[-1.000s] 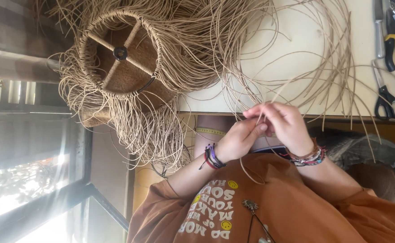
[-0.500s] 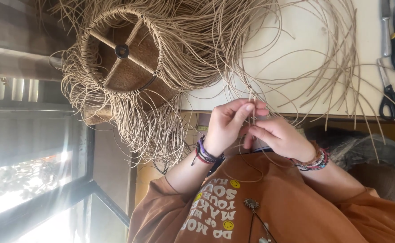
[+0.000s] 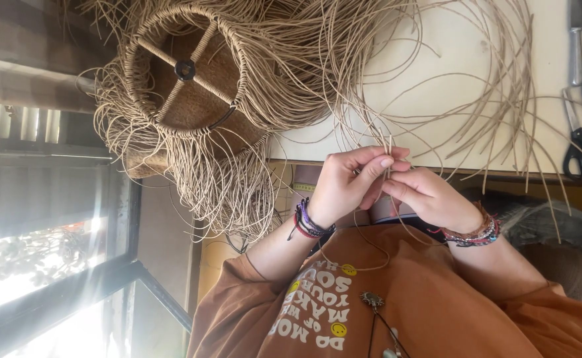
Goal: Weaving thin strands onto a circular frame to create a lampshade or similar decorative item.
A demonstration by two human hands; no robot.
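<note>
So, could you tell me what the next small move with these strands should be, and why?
Probably draw the cord strands snug between both hands. The left hand and right hand pinch them together just off the table edge, and they run slack and looping back toward the woven frame.

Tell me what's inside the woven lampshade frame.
Inside the woven lampshade frame, wrapped cross spokes meet at a dark centre ring. Hanging cords hide its lower rim.
</note>
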